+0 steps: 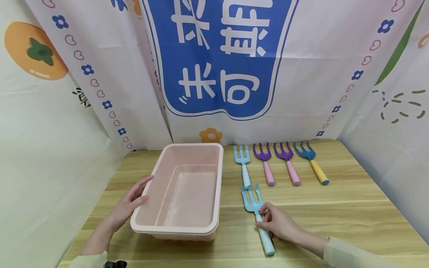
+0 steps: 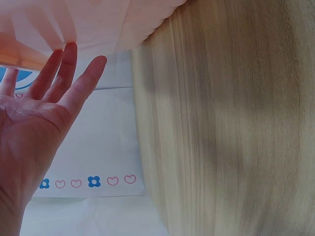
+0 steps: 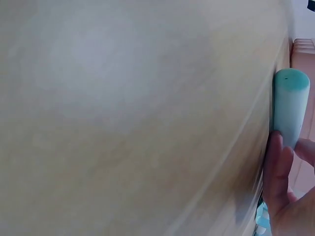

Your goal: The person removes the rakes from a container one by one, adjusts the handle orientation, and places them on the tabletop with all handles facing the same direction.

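Note:
A light-blue garden hand fork lies at the table's front right, tines pointing away. My right hand pinches its handle near the neck, thumb on one side and fingers on the other. In the right wrist view, the handle's end sticks out past the fingers. A pink plastic bin stands left of the fork with nothing inside. At its left side my left hand holds the rim, thumb over the edge. The left wrist view shows fingertips against the bin's outer wall.
Along the back right lie another light-blue hand fork, two purple forks with pink handles, and a blue fork with a yellow handle. Printed cloth hangs behind the wooden table and on both sides.

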